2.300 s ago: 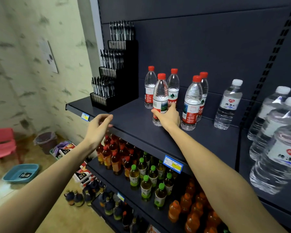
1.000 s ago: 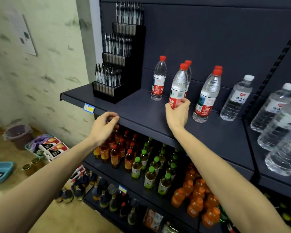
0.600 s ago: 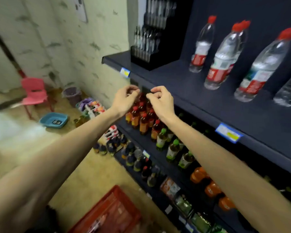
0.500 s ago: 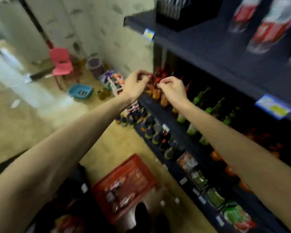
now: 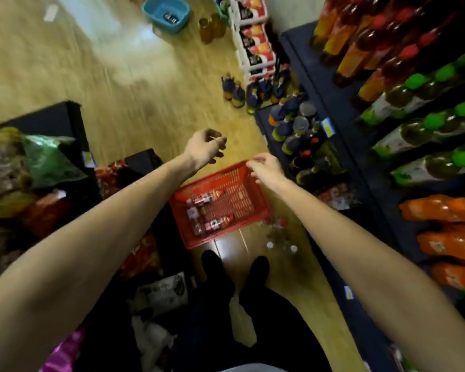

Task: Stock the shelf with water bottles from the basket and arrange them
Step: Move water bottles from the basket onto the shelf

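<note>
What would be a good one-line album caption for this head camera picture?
Two empty hands, left hand and right hand, reach down toward a red basket of water bottles on the floor.

A red mesh basket (image 5: 249, 196) sits on the wooden floor, holding several clear, red-capped water bottles (image 5: 208, 210) lying on their sides.

both forearms bare, no sleeves in view, no watch or rings seen. left hand (image 5: 204, 150) and right hand (image 5: 267, 167) bare, no gloves. dark trousers (image 5: 226, 326), prob. black or navy. black shoes (image 5: 258, 267), detail too blurred to tell. pale grey strip of top (image 5: 249, 368) at btm edge.
</note>
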